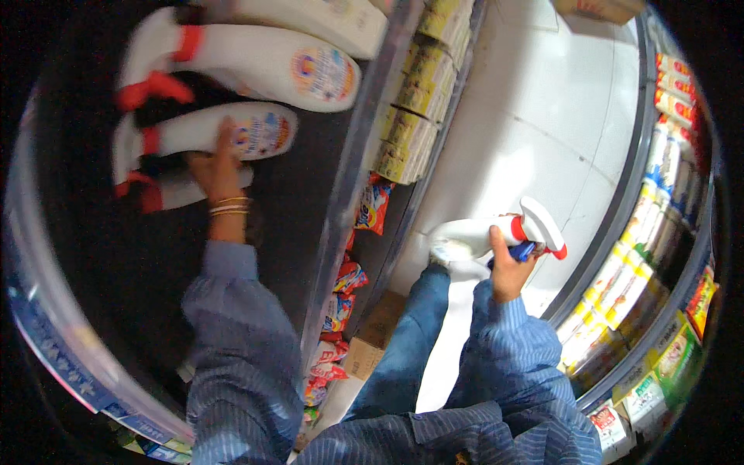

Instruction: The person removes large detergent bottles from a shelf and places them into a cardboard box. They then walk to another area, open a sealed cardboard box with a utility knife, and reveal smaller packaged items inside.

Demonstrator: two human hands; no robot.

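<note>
My left hand (218, 168) reaches over the dark shelf (279, 232) and grips a white spray bottle (195, 131) with a red collar and red trigger, one digit across its printed label. A larger-looking white spray bottle (256, 67) stands beside it, and part of another bottle (186, 189) shows behind my fingers. Over the aisle floor, my right hand (511, 267) holds a similar white spray bottle (479, 235) around its body near the red collar. A small blue item (521, 251) sits in the same hand under the trigger head; I cannot tell what it is.
Yellow-green packs (415, 110) fill a lower shelf, with bright detergent packets (372, 206) below. Cardboard boxes (366, 354) rest by my leg, another carton (598, 9) farther off. Stocked shelving (616, 285) lines the right side of the white tiled floor (523, 116).
</note>
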